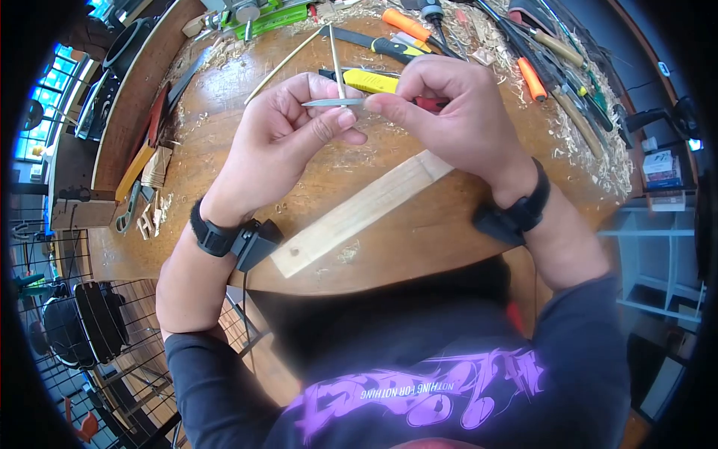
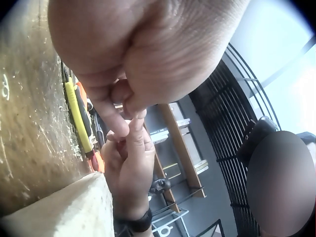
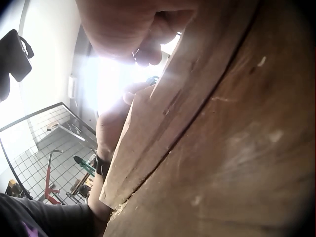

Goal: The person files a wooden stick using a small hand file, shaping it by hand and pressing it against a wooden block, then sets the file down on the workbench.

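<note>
My left hand (image 1: 288,123) pinches a thin grey strip (image 1: 321,102) with a pointed left end, seen almost edge-on. A slim wooden stick (image 1: 336,56) crosses the strip at the same fingertips and runs away from me. At the strip's right end, the thumb and bent forefinger of my right hand (image 1: 464,112) come together on it. Both hands are raised over the workbench, fingertips almost meeting. In the left wrist view the left hand (image 2: 148,54) hides the held pieces. Below the hands a flat wooden board (image 1: 359,213) lies slantwise on the bench.
Behind the hands lie a yellow-handled tool (image 1: 370,80), a saw with a black and yellow handle (image 1: 396,50) and another thin stick (image 1: 280,67). Orange-handled tools and wood shavings (image 1: 591,179) spread along the right. Scissors (image 1: 129,209) lie at the left edge.
</note>
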A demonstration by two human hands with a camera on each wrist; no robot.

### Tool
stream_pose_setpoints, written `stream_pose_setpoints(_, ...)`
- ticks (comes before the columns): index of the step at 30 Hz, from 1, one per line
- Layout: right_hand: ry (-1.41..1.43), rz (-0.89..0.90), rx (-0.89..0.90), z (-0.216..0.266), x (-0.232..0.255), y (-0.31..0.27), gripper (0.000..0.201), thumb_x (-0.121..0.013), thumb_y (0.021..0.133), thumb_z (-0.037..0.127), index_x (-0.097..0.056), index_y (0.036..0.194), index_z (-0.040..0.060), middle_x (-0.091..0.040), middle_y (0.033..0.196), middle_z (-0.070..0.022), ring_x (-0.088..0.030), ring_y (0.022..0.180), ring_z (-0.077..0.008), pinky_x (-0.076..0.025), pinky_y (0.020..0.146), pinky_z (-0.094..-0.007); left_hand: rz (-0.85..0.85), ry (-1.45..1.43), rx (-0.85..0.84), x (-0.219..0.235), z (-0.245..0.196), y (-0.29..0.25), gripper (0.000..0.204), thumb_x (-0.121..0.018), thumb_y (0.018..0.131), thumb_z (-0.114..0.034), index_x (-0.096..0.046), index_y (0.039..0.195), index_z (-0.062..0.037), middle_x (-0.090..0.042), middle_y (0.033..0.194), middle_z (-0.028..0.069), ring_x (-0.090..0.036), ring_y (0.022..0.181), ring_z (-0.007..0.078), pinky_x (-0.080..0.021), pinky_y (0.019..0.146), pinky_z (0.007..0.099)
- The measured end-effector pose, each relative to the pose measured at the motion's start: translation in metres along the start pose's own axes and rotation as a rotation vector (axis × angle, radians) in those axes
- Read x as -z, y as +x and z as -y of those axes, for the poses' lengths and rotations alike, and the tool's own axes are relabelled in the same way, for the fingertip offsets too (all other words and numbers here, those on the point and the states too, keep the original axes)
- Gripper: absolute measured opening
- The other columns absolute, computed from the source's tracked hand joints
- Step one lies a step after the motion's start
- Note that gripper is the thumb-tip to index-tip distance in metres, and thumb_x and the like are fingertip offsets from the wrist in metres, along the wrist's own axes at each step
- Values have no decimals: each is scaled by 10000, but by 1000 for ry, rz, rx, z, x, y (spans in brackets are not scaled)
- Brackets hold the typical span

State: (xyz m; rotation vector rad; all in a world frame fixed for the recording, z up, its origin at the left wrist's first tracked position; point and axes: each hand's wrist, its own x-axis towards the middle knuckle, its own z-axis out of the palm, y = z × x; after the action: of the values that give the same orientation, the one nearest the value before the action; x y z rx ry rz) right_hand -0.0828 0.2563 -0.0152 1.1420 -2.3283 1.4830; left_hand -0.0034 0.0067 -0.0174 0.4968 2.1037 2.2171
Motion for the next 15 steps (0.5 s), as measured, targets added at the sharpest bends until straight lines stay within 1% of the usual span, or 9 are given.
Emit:
stream_pose_setpoints(3,43,2,49,-3,2,4,302,-931,899,263,-764,805,29,-632,669,-24,-535,587,-90,-404,533,-285,1,57,19,2,-2,1,175,-678,1091,-57,-662,1256,1,-769,1173,92,-782,1020,173,-627,936,307)
stream_pose_setpoints(5,54,-12,26,-10,3,2,308,-931,898,264,-759,799,29,-631,668,-15,-528,588,-79,-391,529,-277,2,18,23,5,1,-2,177,-678,1093,-64,-661,1255,7,-773,1152,90,-782,1013,168,-623,935,302)
stream_pose_setpoints(9,50,-15,35,0,0,3,311,-930,902,268,-759,802,29,-631,667,-2,-522,597,-63,-377,529,-265,15,-11,8,1,0,0,186,-677,1093,-61,-660,1263,9,-774,1135,90,-781,1008,169,-622,936,304)
stream_pose_setpoints(12,2,22,12,-2,6,3,307,-929,905,273,-764,808,33,-633,670,12,-516,602,-48,-368,529,-256,-8,11,6,4,0,-2,194,-672,1095,-57,-658,1276,11,-775,1122,88,-782,1012,173,-623,934,307)
stream_pose_setpoints(14,3,11,0,1,4,2,296,-928,906,273,-771,811,41,-628,664,18,-511,594,-44,-366,523,-259,8,99,19,1,-3,-1,207,-662,1100,-56,-653,1297,6,-770,1193,103,-780,1027,176,-623,934,307)
stream_pose_setpoints(15,5,10,-6,1,1,1,296,-928,906,273,-771,811,41,-628,664,18,-511,594,-44,-366,523,-259,11,96,25,0,-1,0,207,-662,1100,-56,-653,1297,6,-770,1193,103,-780,1027,176,-623,934,307)
